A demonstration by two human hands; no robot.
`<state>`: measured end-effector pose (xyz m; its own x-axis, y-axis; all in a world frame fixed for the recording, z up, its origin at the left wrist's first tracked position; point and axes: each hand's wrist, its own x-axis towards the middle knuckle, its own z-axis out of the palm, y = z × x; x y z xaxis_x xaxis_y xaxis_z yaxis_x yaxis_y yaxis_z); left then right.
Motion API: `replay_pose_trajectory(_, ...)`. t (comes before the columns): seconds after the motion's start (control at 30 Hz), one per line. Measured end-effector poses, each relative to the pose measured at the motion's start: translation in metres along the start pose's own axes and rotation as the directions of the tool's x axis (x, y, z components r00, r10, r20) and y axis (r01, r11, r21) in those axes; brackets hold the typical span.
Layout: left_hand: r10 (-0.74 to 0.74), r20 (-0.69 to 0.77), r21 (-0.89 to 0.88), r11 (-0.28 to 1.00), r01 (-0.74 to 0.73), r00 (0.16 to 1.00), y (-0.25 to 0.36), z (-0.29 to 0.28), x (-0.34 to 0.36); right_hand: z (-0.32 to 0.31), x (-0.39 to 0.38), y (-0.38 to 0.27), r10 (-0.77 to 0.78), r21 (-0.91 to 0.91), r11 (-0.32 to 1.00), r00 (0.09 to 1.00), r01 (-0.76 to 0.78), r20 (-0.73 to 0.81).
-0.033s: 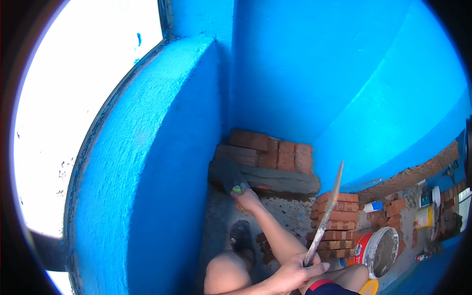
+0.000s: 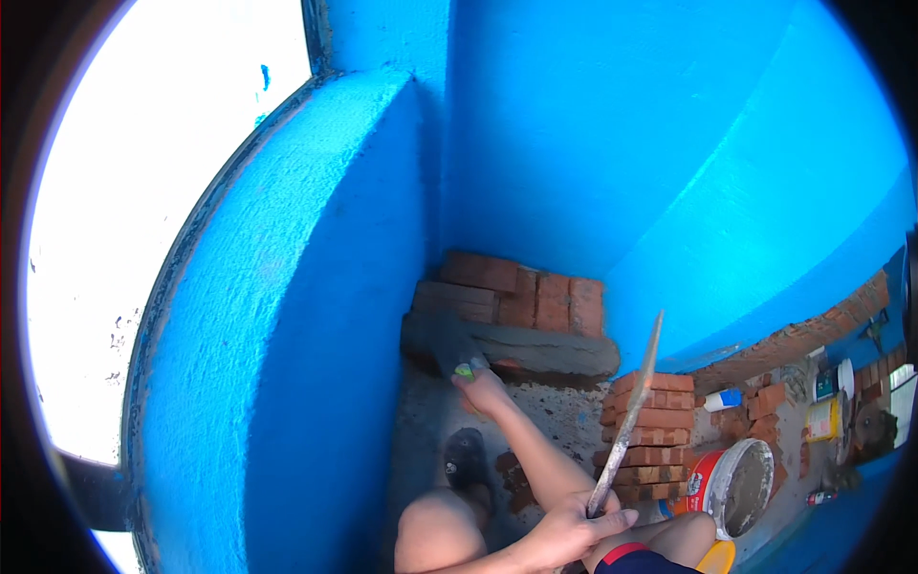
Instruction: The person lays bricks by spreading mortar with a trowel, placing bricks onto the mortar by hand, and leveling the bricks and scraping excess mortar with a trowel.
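We see the right hand (image 2: 481, 392) reaching forward, clamped round the green-marked grip of a flat tool (image 2: 464, 370), whose blurred grey blade lies over the left part of a mortar band (image 2: 555, 352). The arm is probably stretched so that the blade can meet the mortar at a low angle; whether it touches, we cannot tell. The mortar runs along the near side of some 5 laid bricks (image 2: 554, 301), tucked into the corner against the blue wall (image 2: 574, 143), which likely steadies them from behind. The left hand (image 2: 564, 534), in front of the right forearm (image 2: 545, 464), is closed round the base of a tapered tool (image 2: 631, 416); we judge that its raised tip keeps it clear of the legs (image 2: 438, 538). To the right, 1 brick stack (image 2: 655, 418) and 1 bucket (image 2: 703, 478) of grey mix (image 2: 748, 493) stand near the person, seemingly for short reaches.
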<state>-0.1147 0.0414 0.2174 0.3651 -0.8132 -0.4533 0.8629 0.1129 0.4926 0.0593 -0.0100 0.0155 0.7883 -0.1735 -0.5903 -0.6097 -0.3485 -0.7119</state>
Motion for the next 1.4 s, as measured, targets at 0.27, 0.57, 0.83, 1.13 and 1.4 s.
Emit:
replay_pose_trajectory(0.27,-0.008,0.042,-0.009,1.000,0.008,0.999,0.011,0.003,-0.010,-0.122,-0.038,0.100,0.118,0.049,0.993,0.974,-0.111,-0.194)
replay_pose_trajectory(0.57,-0.038,0.079,0.066,0.997,0.033,0.996,-0.001,0.011,-0.003,-0.093,-0.048,0.176,-0.132,0.002,0.991,0.985,0.133,-0.110)
replay_pose_trajectory(0.83,-0.064,0.031,0.245,0.968,0.055,0.997,0.003,0.016,-0.008,-0.009,0.050,0.172,0.002,-0.334,0.942,0.997,0.024,0.077)
replay_pose_trajectory(1.13,0.025,0.043,0.202,0.979,-0.033,0.999,0.020,0.008,-0.001,-0.094,0.047,0.206,-0.092,-0.315,0.948,0.987,0.045,-0.135)
replay_pose_trajectory(1.4,-0.081,0.049,0.080,0.994,0.077,0.996,0.011,0.016,0.007,-0.118,0.007,0.167,0.007,0.001,1.000,0.995,-0.007,-0.097)
